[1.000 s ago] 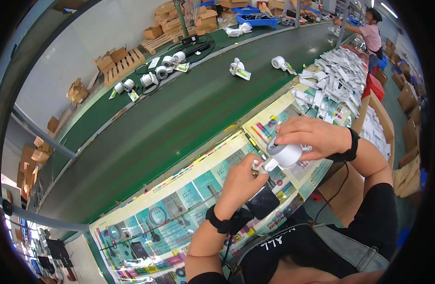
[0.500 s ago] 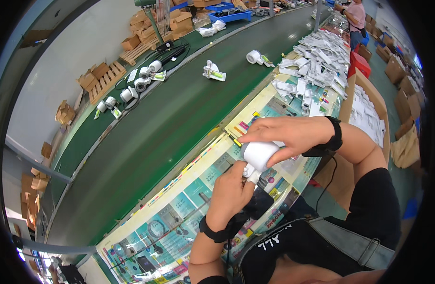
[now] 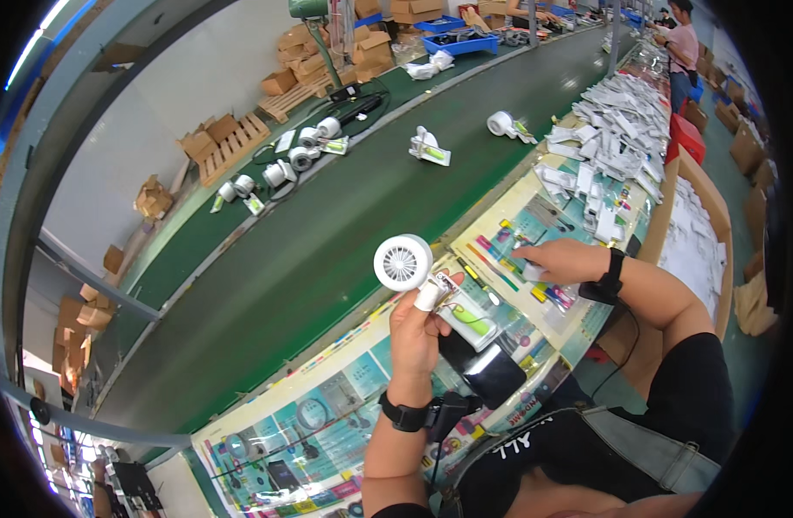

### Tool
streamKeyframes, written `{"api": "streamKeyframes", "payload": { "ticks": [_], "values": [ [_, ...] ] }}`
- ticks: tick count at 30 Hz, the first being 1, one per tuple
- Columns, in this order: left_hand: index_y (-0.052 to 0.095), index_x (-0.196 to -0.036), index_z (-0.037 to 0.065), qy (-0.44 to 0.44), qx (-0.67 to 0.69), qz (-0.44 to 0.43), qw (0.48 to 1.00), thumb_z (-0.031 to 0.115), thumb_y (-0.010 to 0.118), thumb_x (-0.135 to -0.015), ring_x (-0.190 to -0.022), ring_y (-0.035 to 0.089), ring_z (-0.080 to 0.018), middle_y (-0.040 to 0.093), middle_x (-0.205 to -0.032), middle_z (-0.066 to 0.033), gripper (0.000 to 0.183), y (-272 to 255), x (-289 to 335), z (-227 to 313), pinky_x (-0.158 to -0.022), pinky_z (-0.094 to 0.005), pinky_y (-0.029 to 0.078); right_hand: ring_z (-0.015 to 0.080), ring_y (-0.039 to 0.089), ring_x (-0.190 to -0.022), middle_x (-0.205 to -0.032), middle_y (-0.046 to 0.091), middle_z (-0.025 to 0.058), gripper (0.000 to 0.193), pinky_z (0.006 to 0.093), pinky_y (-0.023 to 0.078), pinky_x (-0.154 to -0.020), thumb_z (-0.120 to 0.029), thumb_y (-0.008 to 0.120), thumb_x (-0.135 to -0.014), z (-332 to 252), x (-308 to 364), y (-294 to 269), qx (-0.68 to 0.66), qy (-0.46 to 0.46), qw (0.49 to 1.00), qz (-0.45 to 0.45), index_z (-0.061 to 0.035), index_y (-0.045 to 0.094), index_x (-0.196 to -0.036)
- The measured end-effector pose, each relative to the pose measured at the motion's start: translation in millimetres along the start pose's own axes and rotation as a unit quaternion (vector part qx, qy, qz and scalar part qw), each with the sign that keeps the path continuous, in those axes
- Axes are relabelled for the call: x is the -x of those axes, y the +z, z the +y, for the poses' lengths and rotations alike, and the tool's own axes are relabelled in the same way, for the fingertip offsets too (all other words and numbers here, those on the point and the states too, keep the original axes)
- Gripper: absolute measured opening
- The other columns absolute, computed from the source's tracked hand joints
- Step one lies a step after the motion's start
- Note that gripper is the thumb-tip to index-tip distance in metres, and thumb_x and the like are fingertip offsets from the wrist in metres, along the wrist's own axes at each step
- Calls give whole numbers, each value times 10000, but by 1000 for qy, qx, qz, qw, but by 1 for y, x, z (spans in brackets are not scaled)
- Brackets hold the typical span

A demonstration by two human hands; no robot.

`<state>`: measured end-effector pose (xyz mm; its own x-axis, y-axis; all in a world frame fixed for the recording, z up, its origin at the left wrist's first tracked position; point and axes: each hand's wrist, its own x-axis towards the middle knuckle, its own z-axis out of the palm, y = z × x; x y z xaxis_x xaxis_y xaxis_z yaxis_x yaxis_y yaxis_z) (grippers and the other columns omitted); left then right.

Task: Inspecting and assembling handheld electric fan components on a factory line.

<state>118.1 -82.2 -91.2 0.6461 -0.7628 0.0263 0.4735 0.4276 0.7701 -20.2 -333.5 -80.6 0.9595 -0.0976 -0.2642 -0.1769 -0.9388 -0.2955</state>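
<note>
A white handheld fan (image 3: 403,264) with a round, spoked head is gripped at its neck by my left hand (image 3: 413,339), fingers wrapped round it. Its grille faces up, and its open handle, with a lime-green cylinder (image 3: 470,319) inside, points toward the lower right. My right hand (image 3: 571,262) is apart from the fan, low over the printed sheets on the bench. Its fingers are pinched at a small pale piece that I cannot make out. A dark, flat thing (image 3: 491,369) lies below the fan's handle.
Beyond the bench runs a green conveyor belt (image 3: 327,250) carrying several similar fans (image 3: 429,147). White plastic parts (image 3: 616,129) are heaped at the bench's far right, beside a cardboard box (image 3: 672,216) of white pieces. A person in pink (image 3: 683,47) stands farther along.
My right hand has left the fan and moved right, down to the bench. My left hand has turned the fan, so its grille and open handle now show. The view has shifted slightly.
</note>
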Motion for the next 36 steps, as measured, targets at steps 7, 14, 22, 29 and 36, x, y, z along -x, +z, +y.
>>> {"api": "streamKeyframes", "payload": {
  "ticks": [7, 14, 22, 29, 36],
  "values": [
    [445, -1248, 11, 104, 68, 82, 989, 112, 522, -890, -1146, 503, -228, 476, -1278, -167, 380, 4, -5, -5, -861, -382, 517, 128, 611, -779, -919, 597, 26, 590, 273, 519, -605, -84, 653, -779, -25, 15, -32, -689, -55, 686, 228, -148, 358, -1286],
    [402, -1279, 5, 164, 79, 87, 979, 146, 508, -895, -1167, 482, -244, 448, -1311, -144, 423, 12, -3, -13, -976, -430, 426, 126, 557, -920, -1004, 529, 23, 433, 274, 486, -774, 1, 598, -817, -110, -6, 5, -834, -135, 484, 230, -96, 434, -1206],
    [399, -1285, -9, 197, 99, 70, 973, 134, 507, -882, -1197, 442, -245, 407, -1342, -140, 441, 20, 3, -7, -999, -398, 381, 137, 544, -951, -998, 529, 21, 243, 305, 469, -824, -16, 590, -833, -129, -28, 33, -855, -157, 445, 214, -95, 475, -1031],
    [409, -1257, 0, 260, 24, 86, 961, 181, 519, -877, -1181, 454, -246, 451, -1292, -125, 435, 27, 7, -10, -994, -396, 394, 114, 522, -899, -1013, 529, 16, 274, 256, 434, -764, -56, 607, -834, -141, -40, 42, -858, -151, 437, 223, -93, 471, -1068],
    [452, -1181, 9, 323, -94, 180, 924, 151, 561, -864, -1072, 524, -252, 520, -1167, -168, 364, 35, 14, -5, -934, -420, 445, 126, 518, -861, -970, 544, 51, 373, 263, 433, -719, -231, 639, -839, -152, -32, 43, -616, -62, 642, 452, -16, 525, -1122]
  ]
}}
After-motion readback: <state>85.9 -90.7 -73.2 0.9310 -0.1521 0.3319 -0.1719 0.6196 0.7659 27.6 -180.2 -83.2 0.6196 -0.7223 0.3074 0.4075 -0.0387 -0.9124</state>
